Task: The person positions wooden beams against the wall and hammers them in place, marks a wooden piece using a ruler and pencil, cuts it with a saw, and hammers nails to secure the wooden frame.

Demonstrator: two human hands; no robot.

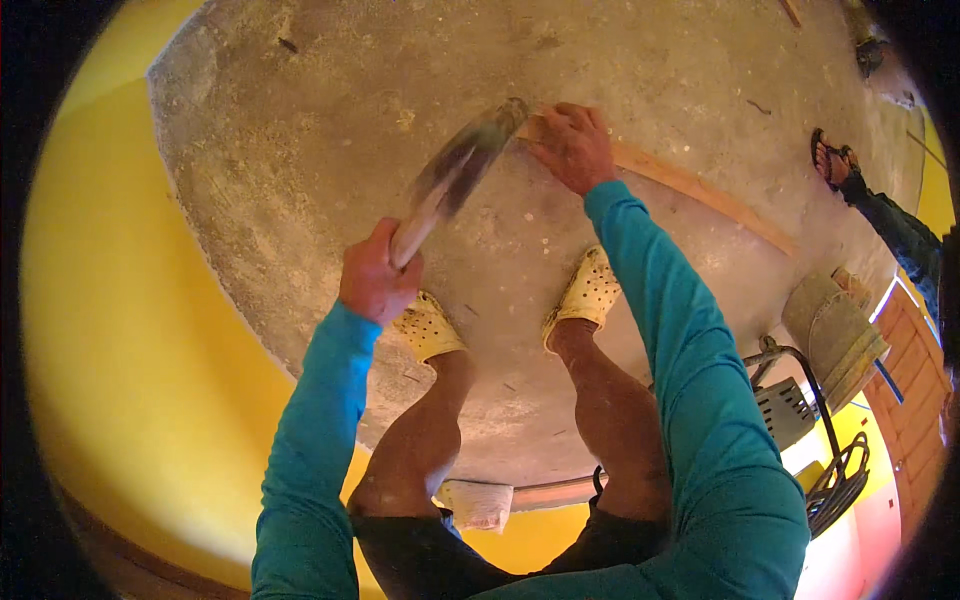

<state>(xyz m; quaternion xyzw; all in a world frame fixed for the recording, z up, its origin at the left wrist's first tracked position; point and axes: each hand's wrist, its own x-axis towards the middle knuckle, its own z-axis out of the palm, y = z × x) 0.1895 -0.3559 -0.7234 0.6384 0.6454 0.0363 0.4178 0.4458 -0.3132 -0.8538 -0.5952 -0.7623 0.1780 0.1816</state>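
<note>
My left hand (pixel 380 275) is closed round the pale handle of a long tool (pixel 447 180), whose darker upper part is smeared by motion and too unclear to identify. Its far end reaches up beside my right hand (pixel 573 145). That hand is closed on the near-top end of a narrow wooden board (pixel 700 195), which slants down to the right above the concrete floor. My feet, in cream perforated clogs (pixel 580 290), stand below the board and tool.
Another person's sandalled foot (pixel 830 160) and dark-clad leg are at right. Below them are a worn grey object (pixel 830 335), a metal-cased machine (pixel 785 410) with coiled hose or cable, and a wooden door (pixel 910 400). A yellow wall (pixel 120 300) curves along the left; concrete floor (pixel 330 150) lies between.
</note>
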